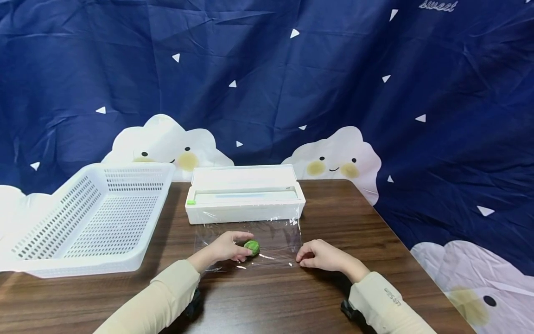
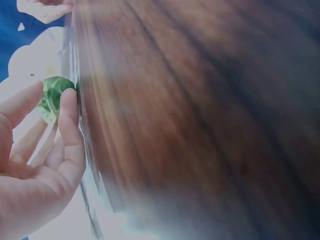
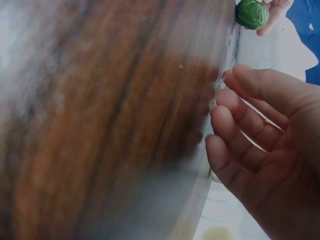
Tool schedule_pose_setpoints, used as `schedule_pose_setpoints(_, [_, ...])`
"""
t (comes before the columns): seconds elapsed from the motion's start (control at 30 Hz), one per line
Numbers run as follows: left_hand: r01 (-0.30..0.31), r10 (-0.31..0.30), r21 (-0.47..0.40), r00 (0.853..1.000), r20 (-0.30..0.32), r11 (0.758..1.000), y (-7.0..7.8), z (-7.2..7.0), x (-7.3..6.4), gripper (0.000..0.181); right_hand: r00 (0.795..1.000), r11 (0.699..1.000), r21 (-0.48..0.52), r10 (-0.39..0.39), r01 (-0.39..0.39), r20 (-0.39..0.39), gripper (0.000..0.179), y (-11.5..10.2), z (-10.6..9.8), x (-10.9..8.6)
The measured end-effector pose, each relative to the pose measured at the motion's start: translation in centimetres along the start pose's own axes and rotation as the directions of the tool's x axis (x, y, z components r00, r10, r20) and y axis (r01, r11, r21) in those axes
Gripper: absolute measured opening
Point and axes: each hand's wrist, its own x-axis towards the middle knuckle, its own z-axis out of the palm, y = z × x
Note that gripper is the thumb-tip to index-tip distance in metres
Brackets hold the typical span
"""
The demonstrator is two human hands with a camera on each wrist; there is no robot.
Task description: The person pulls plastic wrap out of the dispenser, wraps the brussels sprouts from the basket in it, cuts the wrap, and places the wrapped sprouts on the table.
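A small green sprout (image 1: 251, 247) lies on a sheet of clear cling film (image 1: 273, 236) spread over the brown table (image 1: 267, 297). My left hand (image 1: 243, 251) pinches the sprout between thumb and fingertips; the left wrist view shows the sprout (image 2: 54, 89) between those fingertips (image 2: 69, 102). My right hand (image 1: 302, 258) sits at the film's near right corner with curled fingers pinching its edge (image 3: 223, 75). The right wrist view also shows the sprout (image 3: 252, 13) beyond the film. The film runs back to a white dispenser box (image 1: 244, 208) with its lid up.
A white perforated basket (image 1: 83, 268) stands at the left of the table, hanging partly over the edge. A blue cloth with cloud faces (image 1: 292, 93) hangs behind. Bare wood lies to the right of the dispenser and in front of the hands.
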Motion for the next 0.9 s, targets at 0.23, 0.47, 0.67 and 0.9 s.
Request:
schedule_pose_setpoints(0.23, [-0.036,0.04,0.073,0.997,-0.062,0.997,-0.2,-1.6,-1.3,0.054,1.0,1.0,0.001,0.0,0.0,0.001,0.007,0.0,0.0,0.0])
schedule_pose_setpoints(0.47, [-0.075,0.088,0.116,0.991,-0.105,0.99,-0.4,-3.3,-2.9,0.048,1.0,1.0,0.015,-0.005,0.005,0.003,0.005,-0.2,-0.1,0.0])
schedule_pose_setpoints(0.67, [-0.137,0.16,0.218,0.983,-0.088,0.966,-0.6,-4.4,-4.3,0.036,1.0,0.999,0.034,-0.02,0.021,-0.014,0.006,-0.2,0.0,0.1])
schedule_pose_setpoints(0.9, [-0.174,0.186,0.319,0.983,-0.006,0.932,-1.4,-5.4,-5.7,0.023,0.999,0.997,0.07,-0.037,0.039,-0.026,0.008,-0.3,0.3,0.5])
